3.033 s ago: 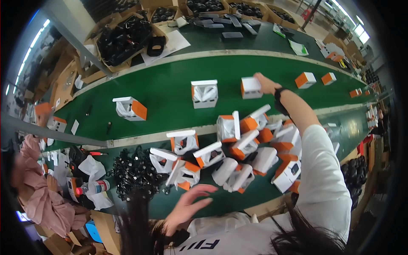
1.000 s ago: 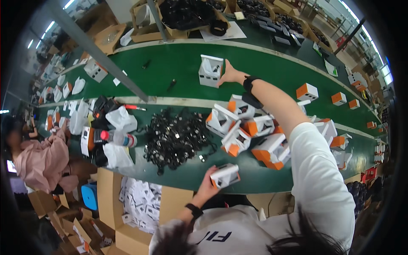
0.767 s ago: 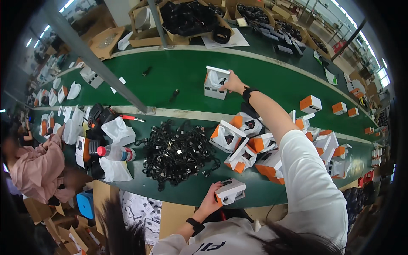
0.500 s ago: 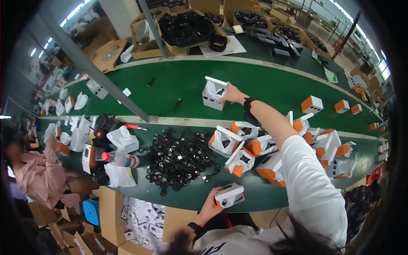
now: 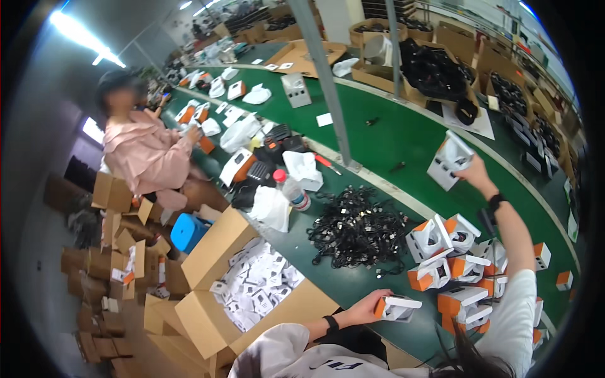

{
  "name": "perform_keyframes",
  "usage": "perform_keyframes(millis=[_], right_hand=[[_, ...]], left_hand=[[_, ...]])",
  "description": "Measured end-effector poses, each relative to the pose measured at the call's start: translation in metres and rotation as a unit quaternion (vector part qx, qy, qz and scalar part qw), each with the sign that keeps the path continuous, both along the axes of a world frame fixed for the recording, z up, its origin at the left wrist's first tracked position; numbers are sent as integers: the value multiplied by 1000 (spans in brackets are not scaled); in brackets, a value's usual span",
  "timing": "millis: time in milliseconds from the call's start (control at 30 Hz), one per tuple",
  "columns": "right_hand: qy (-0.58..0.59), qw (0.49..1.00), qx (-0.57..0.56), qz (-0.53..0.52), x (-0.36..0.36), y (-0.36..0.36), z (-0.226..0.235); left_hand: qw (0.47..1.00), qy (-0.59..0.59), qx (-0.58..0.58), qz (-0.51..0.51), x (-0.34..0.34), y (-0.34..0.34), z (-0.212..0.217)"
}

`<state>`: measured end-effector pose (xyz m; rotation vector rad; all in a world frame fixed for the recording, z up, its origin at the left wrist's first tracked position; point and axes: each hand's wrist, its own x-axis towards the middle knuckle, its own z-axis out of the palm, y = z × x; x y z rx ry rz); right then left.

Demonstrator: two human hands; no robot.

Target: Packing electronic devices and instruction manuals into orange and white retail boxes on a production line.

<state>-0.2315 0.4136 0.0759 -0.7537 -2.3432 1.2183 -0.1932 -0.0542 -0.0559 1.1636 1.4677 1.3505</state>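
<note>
Against the frame half a second earlier, the view has swung left: the co-worker (image 5: pixel 148 151) in pink now sits farther into the upper left, and the carton (image 5: pixel 217 249) of white leaflets (image 5: pixel 258 283) shows more fully at lower centre. The hands keep the same two boxes; three seconds ago the left hand was empty.

The dark green worktop (image 5: pixel 353 283) slants from upper left to lower right, with a brighter green belt (image 5: pixel 381 151) along its far side. A heap of black cables (image 5: pixel 359 227) lies mid-frame, a bottle (image 5: pixel 293 194) with a red cap on its left. Open white-and-orange boxes crowd together at lower right. A grey post (image 5: pixel 321 75) crosses the upper middle; a lamp (image 5: pixel 85 38) glows at upper left, above a blue stool (image 5: pixel 188 233) and cartons on the floor.

The right hand (image 5: pixel 474 173) is partly closed, gripping the right edge of the upper box (image 5: pixel 443 175), which is on the belt at right with its flap up; its contents are hard to make out. The left hand (image 5: pixel 368 307), at lower centre, is curled round the left end of the lower box (image 5: pixel 403 308).
</note>
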Motion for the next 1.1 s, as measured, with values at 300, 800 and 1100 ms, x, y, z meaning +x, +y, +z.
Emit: perform_keyframes(millis=[300, 800, 1100], right_hand=[[-55, 976, 48, 207, 124, -98, 276], [-153, 985, -14, 80, 313, -248, 84], [-147, 983, -45, 104, 307, -298, 48]], left_hand=[[992, 112, -37, 46, 11, -12, 31], [979, 146, -70, 123, 43, -22, 67], [976, 88, -110, 165, 56, -25, 60]])
